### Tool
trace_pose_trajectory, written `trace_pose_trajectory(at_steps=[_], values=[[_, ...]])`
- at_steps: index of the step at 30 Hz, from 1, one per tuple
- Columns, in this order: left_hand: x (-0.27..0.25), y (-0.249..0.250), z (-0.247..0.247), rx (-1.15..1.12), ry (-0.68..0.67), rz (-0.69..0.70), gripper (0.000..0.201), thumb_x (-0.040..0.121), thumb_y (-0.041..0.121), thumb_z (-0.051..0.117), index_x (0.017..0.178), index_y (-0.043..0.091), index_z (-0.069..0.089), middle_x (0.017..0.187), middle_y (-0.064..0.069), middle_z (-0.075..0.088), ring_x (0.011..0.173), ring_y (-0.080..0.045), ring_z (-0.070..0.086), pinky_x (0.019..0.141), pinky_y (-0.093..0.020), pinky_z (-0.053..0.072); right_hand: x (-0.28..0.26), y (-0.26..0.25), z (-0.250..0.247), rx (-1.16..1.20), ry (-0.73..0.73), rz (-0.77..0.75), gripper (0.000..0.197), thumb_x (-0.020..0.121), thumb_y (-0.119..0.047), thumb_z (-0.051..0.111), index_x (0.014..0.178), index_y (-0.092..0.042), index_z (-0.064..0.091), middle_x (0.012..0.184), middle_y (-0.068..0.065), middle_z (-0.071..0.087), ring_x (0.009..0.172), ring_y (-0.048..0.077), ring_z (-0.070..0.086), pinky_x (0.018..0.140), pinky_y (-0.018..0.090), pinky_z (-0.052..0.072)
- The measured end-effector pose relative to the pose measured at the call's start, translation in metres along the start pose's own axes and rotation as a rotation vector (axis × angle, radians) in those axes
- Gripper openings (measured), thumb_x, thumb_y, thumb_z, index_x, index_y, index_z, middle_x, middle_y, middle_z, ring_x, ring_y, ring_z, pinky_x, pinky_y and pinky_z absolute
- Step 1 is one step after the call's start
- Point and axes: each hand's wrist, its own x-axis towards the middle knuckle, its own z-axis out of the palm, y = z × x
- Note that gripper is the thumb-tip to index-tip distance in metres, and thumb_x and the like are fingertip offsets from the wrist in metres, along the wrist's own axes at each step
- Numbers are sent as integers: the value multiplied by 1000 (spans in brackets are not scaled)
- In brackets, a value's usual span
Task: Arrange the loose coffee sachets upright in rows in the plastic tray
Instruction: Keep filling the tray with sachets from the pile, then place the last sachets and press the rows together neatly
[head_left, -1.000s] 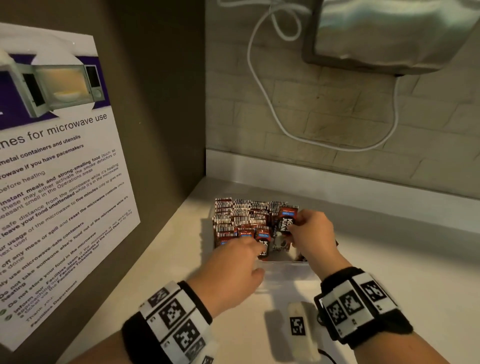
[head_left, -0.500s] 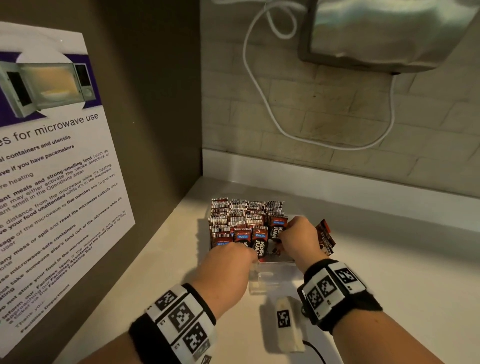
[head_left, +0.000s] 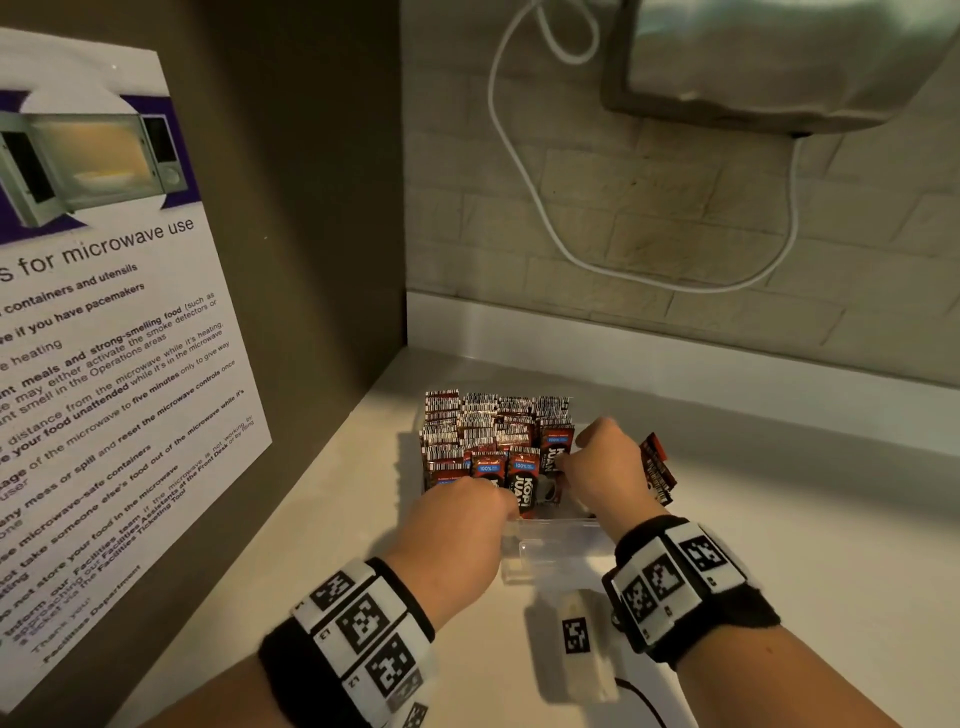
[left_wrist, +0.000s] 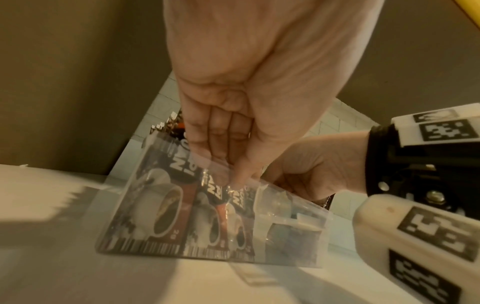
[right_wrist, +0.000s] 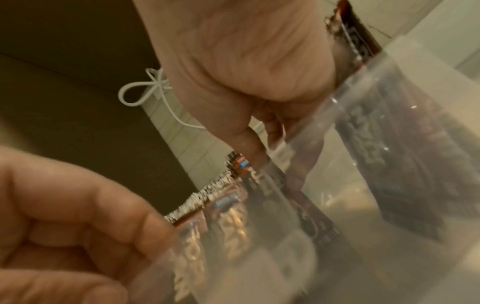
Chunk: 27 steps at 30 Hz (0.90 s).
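Most of the coffee sachets (head_left: 483, 431) stand upright in rows in the clear plastic tray (head_left: 558, 535), which sits on the pale counter (head_left: 779, 519) near the corner of the walls. The far and left parts of the tray are packed full; the near right part looks not yet filled, so I judge the task well advanced but not finished.

The left hand (head_left: 457, 525) reaches into the near left of the tray, its fingers (left_wrist: 221, 144) straight and close together, pressing on the front sachets; it does not pinch anything. The right hand (head_left: 605, 467) is at the front row on the right side. Its fingers are curled and touch a sachet (head_left: 556, 452) there, but I cannot tell if they really hold it. A few loose sachets (head_left: 657, 470) show just behind this hand, at the right edge of the tray; whether the hand holds them or they lean there is not clear. These seem to be what is left to place.

In front of the tray lies a small white device (head_left: 582, 642) with a black marker. A microwave notice (head_left: 104, 338) hangs on the left wall.
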Motion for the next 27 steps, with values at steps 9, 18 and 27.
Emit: trace_pose_trajectory(at_steps=[9,18,27], values=[[-2,-2,-4,-79,9,13,30,89,7,50,108,22,67,103,-1,69,97,-21,63,81,-37,52,-12,-11,-68,-219,169,-161,51,76,-43,75,117,-22,53,121,10,47,112,36,50,90,43,48],[-7,0,-10,-109,-13,27,23,92,15,50,107,21,67,102,2,68,95,-16,62,79,-33,52,1,23,-60,-371,-286,-122,61,66,-20,82,121,-30,56,112,3,37,70,17,57,39,21,44],[-8,-1,-16,-106,12,39,22,92,23,54,110,24,66,105,6,67,96,-13,61,73,-25,46,2,28,-53,-523,-101,-228,18,74,-21,76,86,-14,64,94,3,57,88,25,60,63,28,46]])
